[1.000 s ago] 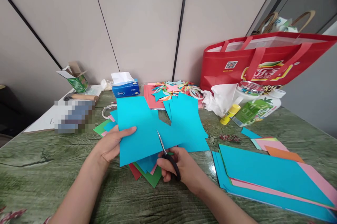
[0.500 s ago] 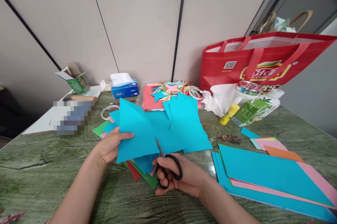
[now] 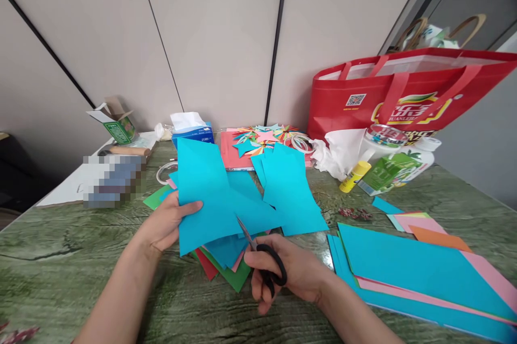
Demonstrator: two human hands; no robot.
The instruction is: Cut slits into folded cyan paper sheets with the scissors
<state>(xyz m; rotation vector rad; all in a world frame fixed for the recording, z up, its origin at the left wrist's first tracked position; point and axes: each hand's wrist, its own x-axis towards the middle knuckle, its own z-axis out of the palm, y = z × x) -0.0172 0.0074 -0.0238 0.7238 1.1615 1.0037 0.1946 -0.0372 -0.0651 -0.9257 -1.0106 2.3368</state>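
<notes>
My left hand pinches the left side of a blue sheet of paper, thumb on top and the other fingers behind it. My right hand grips scissors by their black loops. Their narrow blades point up and left, with the tip at the lower right part of the held sheet. Whether the paper lies between the blades, I cannot tell. Below the sheet is a loose pile of green, red, pink and blue paper. Cut blue pieces overlap to the right of it.
Stacked coloured paper lies at the right. Behind stand a yellow glue stick, a green box, a red bag and a tissue box. Paper stars and a tape roll are at the back.
The left part of the blue sheet has risen and stands more upright. My right hand and the scissor loops have shifted slightly right and down, and the fingers in the loops are extended more.
</notes>
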